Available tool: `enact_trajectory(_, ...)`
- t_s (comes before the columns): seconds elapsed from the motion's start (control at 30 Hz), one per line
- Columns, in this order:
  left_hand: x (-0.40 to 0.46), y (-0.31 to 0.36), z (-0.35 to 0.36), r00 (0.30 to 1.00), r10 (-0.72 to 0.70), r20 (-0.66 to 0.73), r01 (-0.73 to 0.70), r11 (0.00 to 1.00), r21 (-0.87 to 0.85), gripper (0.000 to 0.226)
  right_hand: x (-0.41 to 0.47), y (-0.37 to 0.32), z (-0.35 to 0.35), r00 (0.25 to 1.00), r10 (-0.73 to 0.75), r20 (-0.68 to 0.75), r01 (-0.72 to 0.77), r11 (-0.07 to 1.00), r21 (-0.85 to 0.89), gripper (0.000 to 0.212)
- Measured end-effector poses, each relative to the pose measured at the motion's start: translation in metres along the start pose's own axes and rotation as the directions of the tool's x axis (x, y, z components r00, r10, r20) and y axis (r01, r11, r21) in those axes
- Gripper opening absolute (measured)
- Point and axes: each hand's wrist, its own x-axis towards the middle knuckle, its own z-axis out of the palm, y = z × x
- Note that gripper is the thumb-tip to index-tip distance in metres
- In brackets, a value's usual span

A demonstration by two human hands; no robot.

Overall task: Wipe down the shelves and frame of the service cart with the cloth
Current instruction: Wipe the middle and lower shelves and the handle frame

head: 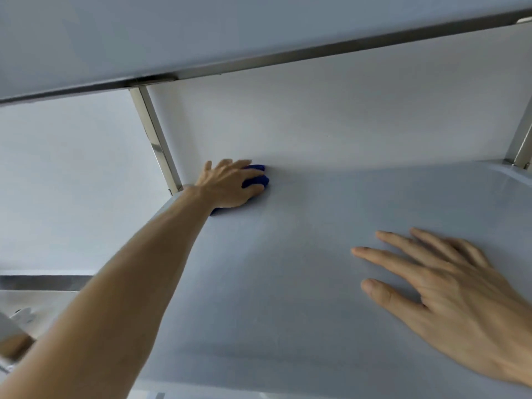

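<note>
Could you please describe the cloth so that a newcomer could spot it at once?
Look at the grey shelf under the upper one, toward its far left corner by the metal post. There the left hand presses the cloth. It is the only deep blue thing among greys.

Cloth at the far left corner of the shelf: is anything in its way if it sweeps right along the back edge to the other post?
Nothing visible. The cloth sits under the left hand by the left post; the shelf looks bare along the back to the right post. The right hand lies flat nearer the front, off that path.
</note>
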Motion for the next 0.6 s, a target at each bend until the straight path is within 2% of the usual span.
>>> enact_trajectory(0.07, 0.001, 0.001, 0.007, 0.998, 0.007, 0.068, -0.007, 1.0, -0.01, 0.047, -0.001, 0.0, 0.0, 1.0, 0.01, 0.006, -0.01, 1.0, 0.02, 0.064)
enact_trajectory(0.17, -0.001, -0.008, 0.006, 0.997, -0.018, 0.079, 0.023, 0.997, -0.072, 0.042, -0.001, 0.001, -0.002, 0.999, 0.016, 0.032, -0.017, 0.999, 0.035, 0.064)
enact_trajectory(0.27, -0.015, -0.04, 0.007, 0.983, -0.157, 0.094, 0.162, 0.986, -0.041, 0.043, -0.001, 0.005, 0.001, 1.0, -0.008, 0.009, 0.008, 1.0, -0.001, 0.066)
enact_trajectory(0.37, -0.043, -0.078, 0.013, 0.948, -0.294, 0.119, 0.298, 0.954, -0.017, 0.04, -0.001, 0.002, -0.002, 0.999, -0.01, 0.052, 0.01, 1.0, -0.003, 0.065)
enact_trajectory(0.5, -0.073, -0.096, 0.01, 0.935, -0.328, 0.135, 0.343, 0.934, -0.101, 0.038, -0.003, -0.001, -0.01, 0.995, -0.012, 0.098, 0.012, 1.0, 0.003, 0.069)
enact_trajectory(0.6, -0.1, -0.088, 0.004, 0.935, -0.341, 0.098, 0.349, 0.933, -0.091, 0.038, -0.002, -0.001, -0.013, 0.994, -0.004, 0.107, 0.006, 1.0, -0.017, 0.076)
